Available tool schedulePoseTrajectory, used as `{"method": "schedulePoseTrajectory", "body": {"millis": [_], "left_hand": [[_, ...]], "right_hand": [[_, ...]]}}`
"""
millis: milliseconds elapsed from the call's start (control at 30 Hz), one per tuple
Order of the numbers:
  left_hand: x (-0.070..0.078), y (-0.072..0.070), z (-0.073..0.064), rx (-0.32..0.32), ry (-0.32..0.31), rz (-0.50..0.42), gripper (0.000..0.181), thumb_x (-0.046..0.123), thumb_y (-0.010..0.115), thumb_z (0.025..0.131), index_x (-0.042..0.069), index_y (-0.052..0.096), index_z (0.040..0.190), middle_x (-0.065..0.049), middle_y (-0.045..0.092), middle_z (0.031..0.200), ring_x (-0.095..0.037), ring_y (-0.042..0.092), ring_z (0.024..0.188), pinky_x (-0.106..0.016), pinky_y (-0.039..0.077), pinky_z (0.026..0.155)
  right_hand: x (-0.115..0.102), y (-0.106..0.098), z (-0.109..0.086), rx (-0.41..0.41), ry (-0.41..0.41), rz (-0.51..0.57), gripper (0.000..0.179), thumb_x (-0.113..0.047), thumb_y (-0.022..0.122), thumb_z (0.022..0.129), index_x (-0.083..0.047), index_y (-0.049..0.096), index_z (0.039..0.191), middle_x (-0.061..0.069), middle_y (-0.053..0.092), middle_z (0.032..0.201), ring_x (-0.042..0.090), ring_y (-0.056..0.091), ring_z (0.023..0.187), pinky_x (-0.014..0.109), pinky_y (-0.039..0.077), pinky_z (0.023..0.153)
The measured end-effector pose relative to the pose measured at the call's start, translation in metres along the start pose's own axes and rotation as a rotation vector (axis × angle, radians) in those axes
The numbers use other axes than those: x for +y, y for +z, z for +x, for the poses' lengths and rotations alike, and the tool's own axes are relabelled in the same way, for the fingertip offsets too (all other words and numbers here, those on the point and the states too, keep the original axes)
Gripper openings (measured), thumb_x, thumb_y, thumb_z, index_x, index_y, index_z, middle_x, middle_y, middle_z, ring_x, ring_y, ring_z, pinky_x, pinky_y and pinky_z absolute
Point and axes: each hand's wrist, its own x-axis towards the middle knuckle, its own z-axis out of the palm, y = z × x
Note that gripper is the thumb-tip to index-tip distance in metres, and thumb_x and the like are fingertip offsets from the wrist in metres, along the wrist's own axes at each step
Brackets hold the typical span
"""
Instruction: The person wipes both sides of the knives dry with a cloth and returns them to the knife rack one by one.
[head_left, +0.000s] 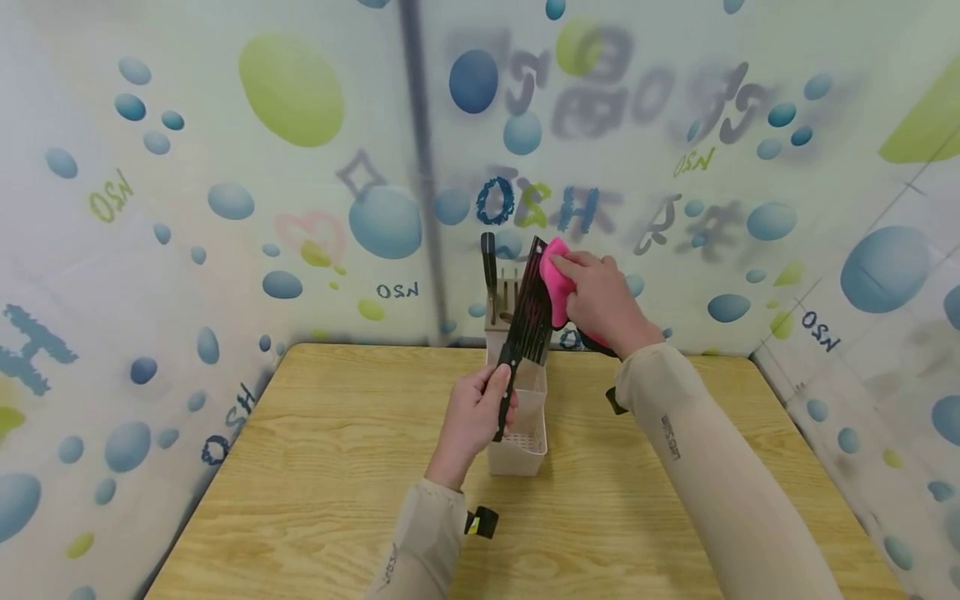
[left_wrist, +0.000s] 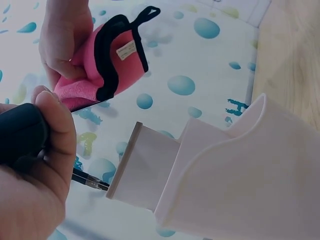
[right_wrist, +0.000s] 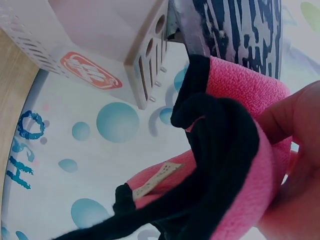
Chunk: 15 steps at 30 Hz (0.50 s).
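Observation:
In the head view my left hand grips the black handle of a broad knife, its blade slanting up. The blade is dark and streaked; in the right wrist view it fills the top. My right hand pinches a pink cloth with black edging against the blade's upper right side. Behind the knife stands a pale plastic knife holder, partly hidden by the blade. Another black-handled knife sits upright in its slotted back part.
The holder stands on a wood-grain table, near the back edge. A wall covering with blue and green dots rises behind and on both sides. In the right wrist view, a red label marks the holder's side.

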Motion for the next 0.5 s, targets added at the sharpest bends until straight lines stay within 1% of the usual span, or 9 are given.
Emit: {"method": "schedulePoseTrajectory", "body": {"millis": [100,167,200,267,333,400,433,500], "left_hand": [[0.001,0.000,0.000,0.011,-0.009,-0.008,0.046,0.032,0.047,0.112,-0.006,0.061,0.091,-0.005,0.058,0.066,-0.027,0.054,0.050,-0.025,0.049,0.046],[0.001,0.000,-0.001,0.019,-0.015,-0.014,0.046,0.032,0.046,0.112,-0.006,0.062,0.092,-0.005,0.058,0.067,-0.026,0.054,0.051,-0.025,0.049,0.046],[0.002,0.000,-0.001,0.023,-0.018,-0.014,0.045,0.032,0.046,0.112,-0.006,0.062,0.092,-0.006,0.058,0.068,-0.025,0.054,0.051,-0.025,0.049,0.047],[0.002,-0.001,-0.001,0.029,-0.023,-0.019,0.046,0.033,0.046,0.112,-0.006,0.062,0.093,-0.006,0.059,0.069,-0.020,0.054,0.051,-0.025,0.049,0.047],[0.001,-0.001,-0.002,0.035,-0.025,-0.028,0.046,0.034,0.046,0.112,-0.006,0.061,0.094,-0.007,0.059,0.070,-0.017,0.054,0.051,-0.025,0.049,0.047],[0.000,-0.001,-0.002,0.043,-0.027,-0.031,0.045,0.034,0.046,0.112,-0.004,0.061,0.094,-0.007,0.059,0.071,-0.018,0.054,0.051,-0.026,0.050,0.047],[0.000,-0.002,-0.002,0.045,-0.025,-0.034,0.045,0.034,0.046,0.112,-0.004,0.061,0.094,-0.007,0.059,0.071,-0.019,0.054,0.051,-0.028,0.051,0.047],[-0.001,-0.002,-0.002,0.051,-0.021,-0.036,0.044,0.034,0.046,0.112,-0.004,0.062,0.094,-0.007,0.059,0.071,-0.022,0.054,0.051,-0.030,0.052,0.047]], "right_hand": [[-0.001,0.003,-0.006,0.009,-0.048,-0.022,0.064,0.003,0.042,0.094,-0.009,0.045,0.156,0.022,0.046,0.154,0.048,0.044,0.136,0.059,0.035,0.114],[-0.001,0.006,-0.010,0.016,-0.077,-0.030,0.063,0.003,0.043,0.094,-0.008,0.046,0.155,0.023,0.047,0.153,0.046,0.045,0.139,0.060,0.028,0.120],[-0.002,0.007,-0.012,0.021,-0.086,-0.031,0.062,0.002,0.044,0.094,-0.008,0.046,0.155,0.023,0.047,0.153,0.046,0.045,0.139,0.061,0.027,0.120],[-0.003,0.011,-0.016,0.029,-0.099,-0.026,0.061,0.002,0.046,0.094,-0.009,0.047,0.155,0.023,0.048,0.153,0.048,0.047,0.136,0.060,0.033,0.117],[-0.004,0.014,-0.020,0.034,-0.118,-0.026,0.061,0.002,0.048,0.094,-0.009,0.048,0.154,0.022,0.049,0.153,0.046,0.048,0.135,0.058,0.038,0.112],[-0.006,0.018,-0.023,0.042,-0.134,-0.036,0.060,0.001,0.050,0.094,-0.009,0.049,0.153,0.022,0.050,0.152,0.046,0.049,0.133,0.055,0.043,0.102],[-0.007,0.020,-0.025,0.052,-0.148,-0.044,0.060,0.001,0.051,0.093,-0.009,0.051,0.152,0.022,0.051,0.151,0.045,0.050,0.130,0.053,0.044,0.098],[-0.009,0.023,-0.029,0.068,-0.174,-0.064,0.058,0.001,0.052,0.093,-0.008,0.053,0.151,0.022,0.052,0.150,0.042,0.051,0.131,0.053,0.044,0.098]]}}
